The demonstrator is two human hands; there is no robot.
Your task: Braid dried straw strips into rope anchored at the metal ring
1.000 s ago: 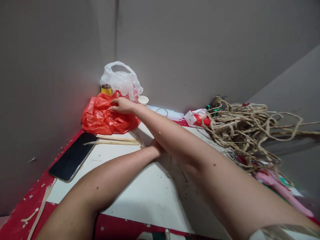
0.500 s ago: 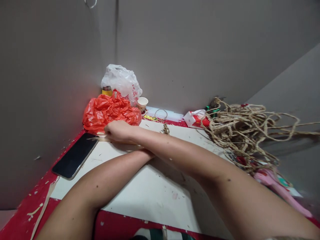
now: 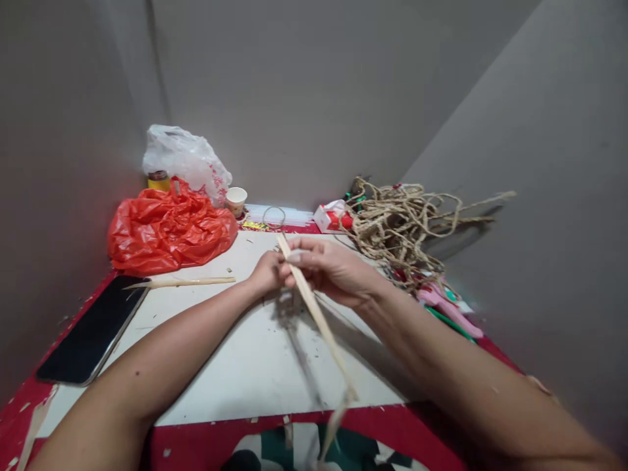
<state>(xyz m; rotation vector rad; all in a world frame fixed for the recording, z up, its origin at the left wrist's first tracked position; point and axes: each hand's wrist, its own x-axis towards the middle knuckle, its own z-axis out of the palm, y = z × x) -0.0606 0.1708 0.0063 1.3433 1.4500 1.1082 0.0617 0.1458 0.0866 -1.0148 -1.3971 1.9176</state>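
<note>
My right hand [image 3: 328, 265] pinches a flat pale strip [image 3: 316, 311] near its upper end, thumb on top. The strip slants down toward the near edge of the white board [image 3: 235, 373], where its frayed tail is blurred. Close against the right fingers is my left hand [image 3: 269, 271], its fingers closed; what they hold is hidden behind the strip and the right hand. Another thin pale strip [image 3: 196, 282] lies on the board at the left, its frayed end over the black phone [image 3: 93, 333].
An orange-red plastic bag [image 3: 171, 229], a white bag [image 3: 184, 160] and a paper cup [image 3: 236, 201] stand at the back left. At the back right are a tissue pack [image 3: 331, 217], a tangled rope heap [image 3: 402, 222] and a pink-handled tool [image 3: 449, 307]. Grey walls enclose the table.
My right hand has moved from the far left by the orange-red bag to the middle, uncrossing my arms. It now holds a strip; the other strip lies visible at left. The view has turned right.
</note>
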